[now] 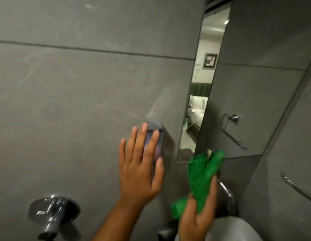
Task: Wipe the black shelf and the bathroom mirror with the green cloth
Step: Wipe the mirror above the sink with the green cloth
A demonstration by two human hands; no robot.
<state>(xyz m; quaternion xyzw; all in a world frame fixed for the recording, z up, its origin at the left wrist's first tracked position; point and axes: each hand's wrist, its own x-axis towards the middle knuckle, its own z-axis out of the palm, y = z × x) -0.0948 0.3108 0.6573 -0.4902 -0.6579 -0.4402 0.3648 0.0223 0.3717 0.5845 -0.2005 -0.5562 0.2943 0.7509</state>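
The left hand [140, 164] covered most of a blurred grey box [157, 136] on the wall, its make unreadable. At 7 o'clock a chrome tap [53, 213] smeared into streaks. Both forearms ran off the bottom edge. At 5 o'clock the basin [238, 228] was cut by the frame. The cloth [201, 180] hid the right hand's [198, 216] fingertips and the mirror's [220, 101] lower corner.

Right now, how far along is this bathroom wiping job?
Nothing visibly finished. The right hand holds the green cloth bunched, near the mirror's lower edge but not clearly wiping it. The left hand reaches open toward a small wall-mounted fixture. No black shelf is clearly recognisable; both wipes seemingly remain.
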